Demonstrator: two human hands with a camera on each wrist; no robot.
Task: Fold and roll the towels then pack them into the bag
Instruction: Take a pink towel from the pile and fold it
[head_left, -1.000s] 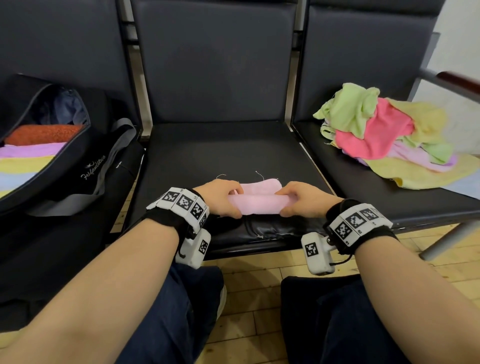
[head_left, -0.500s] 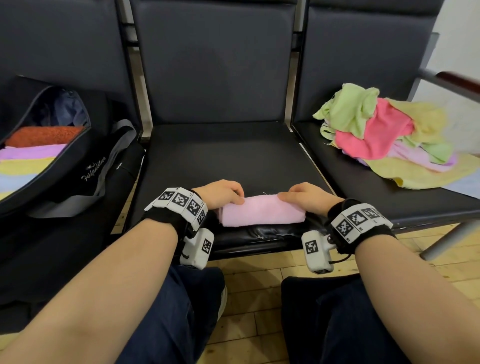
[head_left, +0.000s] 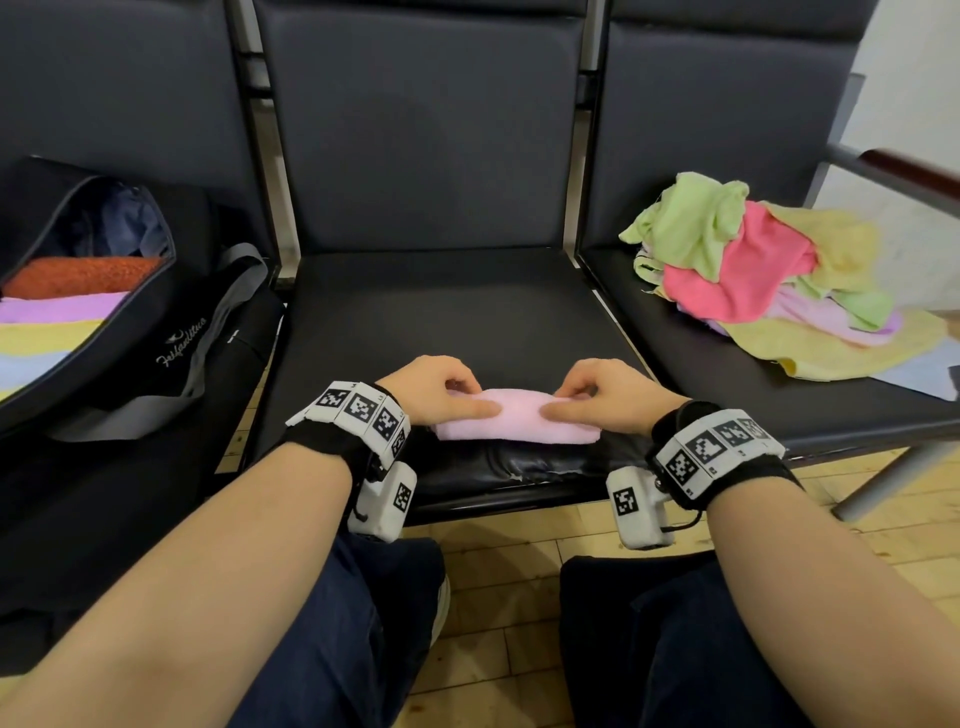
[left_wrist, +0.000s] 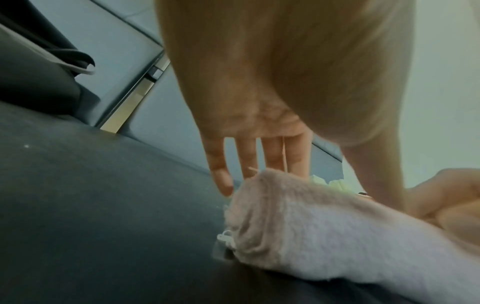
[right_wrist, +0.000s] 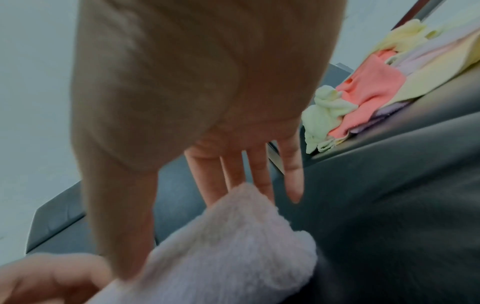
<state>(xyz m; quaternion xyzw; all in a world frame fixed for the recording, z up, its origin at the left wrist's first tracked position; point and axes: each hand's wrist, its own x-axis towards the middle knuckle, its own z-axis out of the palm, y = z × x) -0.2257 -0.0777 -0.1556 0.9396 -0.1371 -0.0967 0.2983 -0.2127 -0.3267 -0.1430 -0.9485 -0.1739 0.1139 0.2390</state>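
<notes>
The seat (head_left: 447, 312) at the middle of the row carries the work, with the bag (head_left: 130, 332) at 9 o'clock on the next seat and the pile (head_left: 769, 280) of loose towels at 3 o'clock. A second ago the pink towel (head_left: 514, 423) was only part rolled between both hands; now it lies as a finished roll at the seat's front edge, at 6 o'clock. This judges the rolling as done, so packing comes next. The bag gapes open and holds rolls in a row: orange, lilac, yellow, pale blue. The left hand (head_left: 431, 389) and right hand (head_left: 608, 392) each lie on one end of the roll, fingers (left_wrist: 221, 170) nearly straight over its far side, thumbs along the near side, pressing more than clutching
</notes>
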